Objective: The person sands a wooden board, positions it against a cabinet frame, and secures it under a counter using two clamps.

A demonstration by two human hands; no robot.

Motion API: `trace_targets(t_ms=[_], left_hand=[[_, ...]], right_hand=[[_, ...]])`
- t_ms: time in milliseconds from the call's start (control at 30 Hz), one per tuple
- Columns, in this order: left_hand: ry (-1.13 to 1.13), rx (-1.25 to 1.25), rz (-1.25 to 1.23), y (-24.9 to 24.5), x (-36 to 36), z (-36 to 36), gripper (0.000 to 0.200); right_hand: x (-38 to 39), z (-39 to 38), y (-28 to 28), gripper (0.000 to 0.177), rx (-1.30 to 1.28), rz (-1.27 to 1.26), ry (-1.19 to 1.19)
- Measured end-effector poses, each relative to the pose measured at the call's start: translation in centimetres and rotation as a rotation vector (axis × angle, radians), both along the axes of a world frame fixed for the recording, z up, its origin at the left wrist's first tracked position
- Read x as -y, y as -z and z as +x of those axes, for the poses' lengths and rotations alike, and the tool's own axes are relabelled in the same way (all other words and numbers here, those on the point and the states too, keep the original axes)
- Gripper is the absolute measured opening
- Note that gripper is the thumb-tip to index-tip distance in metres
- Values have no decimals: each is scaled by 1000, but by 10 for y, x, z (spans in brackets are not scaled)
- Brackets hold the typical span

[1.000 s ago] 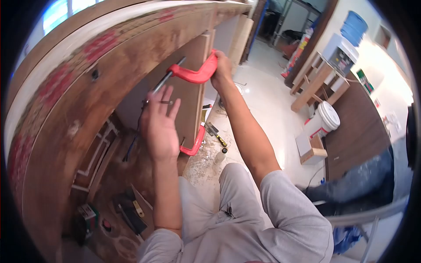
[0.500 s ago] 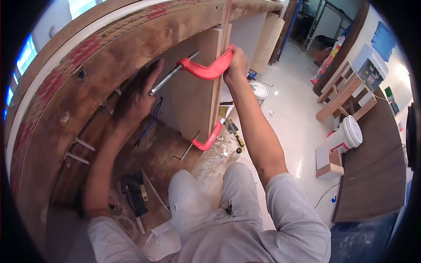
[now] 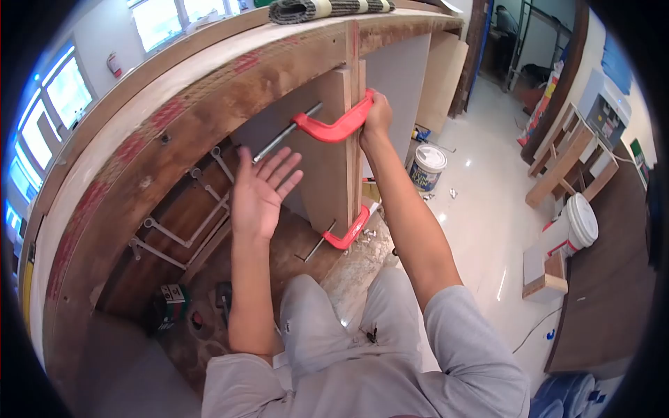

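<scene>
My right hand point(image 3: 377, 117) is wrapped round the far end of a red C-clamp point(image 3: 333, 127), which sits across the edge of an upright wooden panel point(image 3: 357, 153). My left hand point(image 3: 263, 191) is open, palm up and fingers spread, just below the clamp's long steel screw point(image 3: 273, 144). Lower on the same panel a second red clamp point(image 3: 348, 230) is fixed, with neither hand on it. Above runs the curved wooden edge of the counter point(image 3: 209, 111).
White pipes point(image 3: 171, 247) run inside the curved frame at the left. A paint bucket point(image 3: 430, 161) stands on the floor beyond my right arm. Further right are a wooden stand point(image 3: 563, 164), a white bucket point(image 3: 580, 219) and a small wooden box point(image 3: 546, 282).
My left hand has moved from a blurred pass beside the screw to an open, palm-up pose under it. My right hand stays on the clamp. The view has shifted, showing more windows.
</scene>
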State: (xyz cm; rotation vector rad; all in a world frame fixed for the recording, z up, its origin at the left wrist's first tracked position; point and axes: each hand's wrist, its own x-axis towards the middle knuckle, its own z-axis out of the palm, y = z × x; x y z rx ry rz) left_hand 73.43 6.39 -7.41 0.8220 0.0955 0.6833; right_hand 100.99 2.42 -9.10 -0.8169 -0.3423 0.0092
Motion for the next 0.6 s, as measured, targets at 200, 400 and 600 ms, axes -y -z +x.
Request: trace_targets(t_ms=[200,400,600], left_hand=[[113,-89,-19,-12,-8,5,42],[188,-42,-354,-29,-2,2,33],[231,-124,2,-10,-24,0,38]], right_hand=[[4,-3,2,32,-57,-14,-59],[3,-3,2,36,-27,-74,12],[2,0,4,38,-18,-52,-37]])
